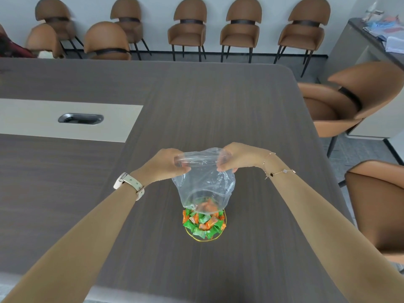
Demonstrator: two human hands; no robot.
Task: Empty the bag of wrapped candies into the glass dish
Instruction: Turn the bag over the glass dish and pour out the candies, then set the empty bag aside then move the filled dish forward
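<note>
A clear plastic bag (204,182) hangs upside down above the glass dish (205,239), whose yellow rim shows at the near side. My left hand (167,164) and my right hand (237,157) each pinch a corner of the bag's upper end, the bag stretched between them. Green and orange wrapped candies (204,225) are heaped in the dish. A few orange candies are still seen through the bag's lower opening, which touches the pile. The far part of the dish is hidden behind the bag.
The dish stands on a dark wood-grain table (262,237) near its front edge. A pale inset panel with a cable hatch (80,118) lies at the left. Brown chairs (354,106) stand close on the right and along the far wall.
</note>
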